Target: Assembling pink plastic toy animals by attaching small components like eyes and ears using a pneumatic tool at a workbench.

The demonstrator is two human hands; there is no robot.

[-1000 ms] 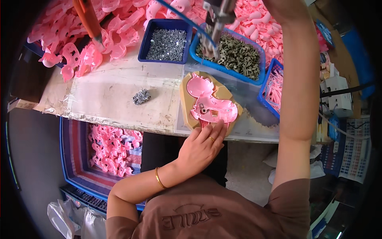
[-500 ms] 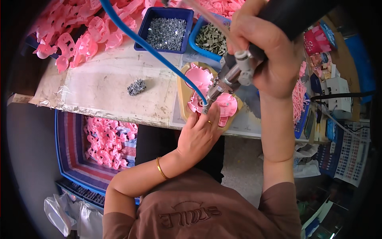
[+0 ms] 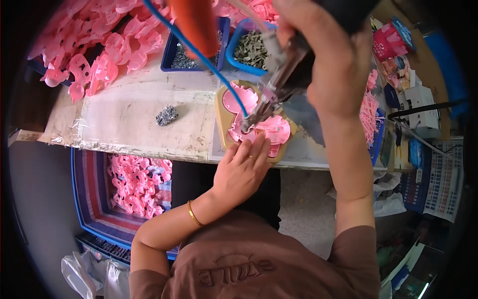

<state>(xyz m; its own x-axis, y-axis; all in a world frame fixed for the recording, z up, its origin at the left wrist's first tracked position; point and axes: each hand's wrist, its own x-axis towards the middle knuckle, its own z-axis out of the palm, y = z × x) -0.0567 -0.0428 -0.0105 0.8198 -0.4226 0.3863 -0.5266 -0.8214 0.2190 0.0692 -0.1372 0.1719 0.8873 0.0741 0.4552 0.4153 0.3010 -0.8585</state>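
Observation:
My right hand (image 3: 336, 70) is wrapped round a dark power screwdriver (image 3: 294, 65), held tilted with its metal nose pointing down-left. A thin blue hose (image 3: 224, 77) runs to the nose. That nose is over a pink plastic shell part (image 3: 275, 130) lying in a tan fixture (image 3: 221, 102) near the table's front edge; whether it touches the part cannot be seen. My left hand (image 3: 240, 172) rests with fingers stretched out over the near edge of the part, just below the nose. A ring and a gold bracelet are on that hand and wrist.
A small heap of screws (image 3: 167, 115) lies left of the fixture. Behind stand a dark blue tray (image 3: 164, 62) of screws and a blue tray (image 3: 231, 60) of metal clips. A blurred orange object (image 3: 196, 27) hangs over them. Pink parts (image 3: 117, 47) pile up far left; more fill a bin (image 3: 89, 199) below.
The screwdriver nose has shifted slightly left and away from me over the pink part. My left fingers have drawn back a little from it. The orange object has come into view.

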